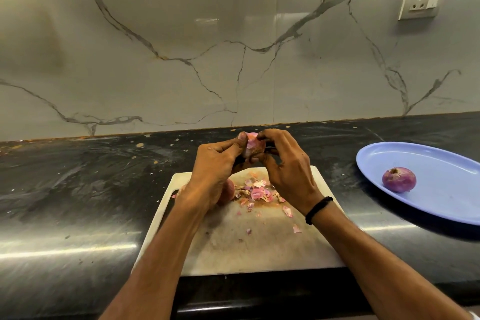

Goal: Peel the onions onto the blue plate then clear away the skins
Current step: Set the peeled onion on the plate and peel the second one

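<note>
The small, round, pink onion point(251, 144), partly bared of its papery skin, was held in the air over the far edge of the board, pinched between both hands. The left hand point(218, 166) cradled it, thumb pressed on its top and fingers curled beneath. The right hand point(285, 163) closed on its right side, fingertips nipping at what looked like a flap of skin. Fingers hid most of the bulb, so its root-to-tip axis could not be told.

By judgement it was light and firm, and slick where bare. The dry skin was brittle and prone to tear into flakes, so a steady grip round the middle while lifting skin from an end would serve best.

Below lay a scatter of pink and tan onion skins point(258, 193) on the white rectangular cutting board point(259, 247). A second reddish onion point(228, 193) sat on the board, half hidden behind the left wrist.

Well to the right, on the black speckled stone counter point(78, 176), stood the oval blue plastic plate point(441, 163). It held one purple onion point(399, 180), tufted end up.
</note>
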The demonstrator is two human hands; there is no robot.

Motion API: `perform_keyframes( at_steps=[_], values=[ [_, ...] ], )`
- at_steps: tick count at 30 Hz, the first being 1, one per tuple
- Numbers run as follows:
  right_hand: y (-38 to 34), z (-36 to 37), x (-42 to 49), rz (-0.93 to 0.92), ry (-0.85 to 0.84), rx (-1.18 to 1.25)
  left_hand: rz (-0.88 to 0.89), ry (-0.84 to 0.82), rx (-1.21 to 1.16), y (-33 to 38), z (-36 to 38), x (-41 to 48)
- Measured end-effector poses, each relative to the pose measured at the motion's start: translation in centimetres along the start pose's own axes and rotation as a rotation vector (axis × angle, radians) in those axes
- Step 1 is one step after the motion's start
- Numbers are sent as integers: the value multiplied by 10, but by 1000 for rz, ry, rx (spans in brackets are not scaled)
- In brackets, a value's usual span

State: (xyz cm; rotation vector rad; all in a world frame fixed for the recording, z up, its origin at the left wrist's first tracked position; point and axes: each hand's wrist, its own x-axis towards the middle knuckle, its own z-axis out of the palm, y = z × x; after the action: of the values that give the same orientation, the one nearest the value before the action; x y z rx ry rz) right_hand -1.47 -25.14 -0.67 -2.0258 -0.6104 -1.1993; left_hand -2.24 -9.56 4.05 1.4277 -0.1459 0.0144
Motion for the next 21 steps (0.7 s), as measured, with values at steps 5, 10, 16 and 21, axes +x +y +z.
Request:
perform_keyframes(
  at_steps=[5,10,16,21],
  values=[
    [0,0,-1,2,-8,-8,4,14,31,-1,3,-1],
    [0,0,0,0,-34,-22,5,48,70,-4,3,-1],
    [0,0,0,-43,-23,-77,-49,95,-31,-2,4,0],
    [-4,-1,-1,-4,42,-32,-52,81,-50,-1,3,0]
  ],
)
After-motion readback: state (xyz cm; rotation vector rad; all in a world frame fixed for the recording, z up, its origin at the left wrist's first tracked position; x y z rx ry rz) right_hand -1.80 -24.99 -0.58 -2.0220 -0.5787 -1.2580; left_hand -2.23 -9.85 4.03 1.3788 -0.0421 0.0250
